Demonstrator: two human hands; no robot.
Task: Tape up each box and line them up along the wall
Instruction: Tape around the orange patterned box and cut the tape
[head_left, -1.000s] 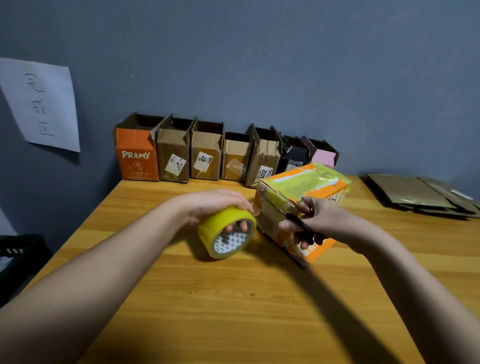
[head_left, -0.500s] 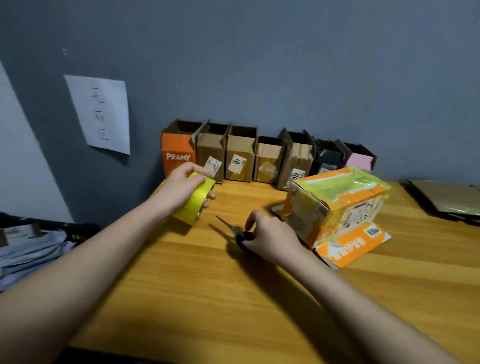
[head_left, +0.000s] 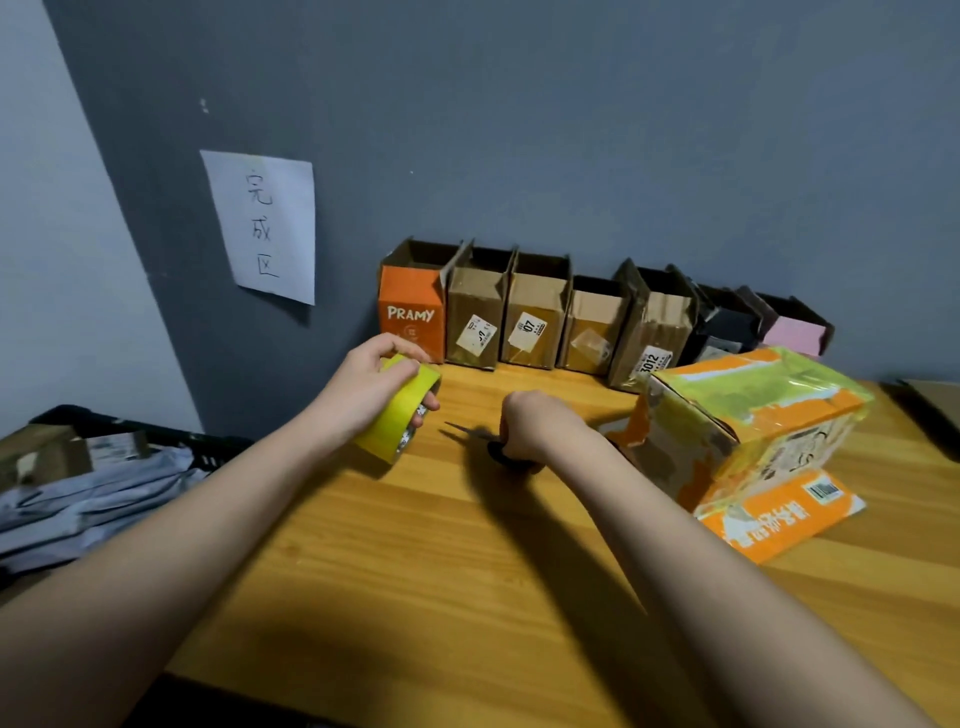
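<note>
The tape roll (head_left: 397, 415) was yellow. The scissors (head_left: 493, 449) had black handles. The near box (head_left: 748, 436) was orange and white under yellow-green tape. Along the grey-blue wall (head_left: 571, 130), the leftmost box (head_left: 413, 317) was orange with white lettering, four boxes (head_left: 566, 317) were brown, one (head_left: 724, 327) black, one (head_left: 795, 330) pink. The bench (head_left: 467, 571) was honey-coloured wood grain. The paper sign (head_left: 262, 226) was white with dark characters.

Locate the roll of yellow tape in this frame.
In the head view, the yellow tape roll is left of centre, gripped by the left hand, just before the orange PRAMY box.
</note>
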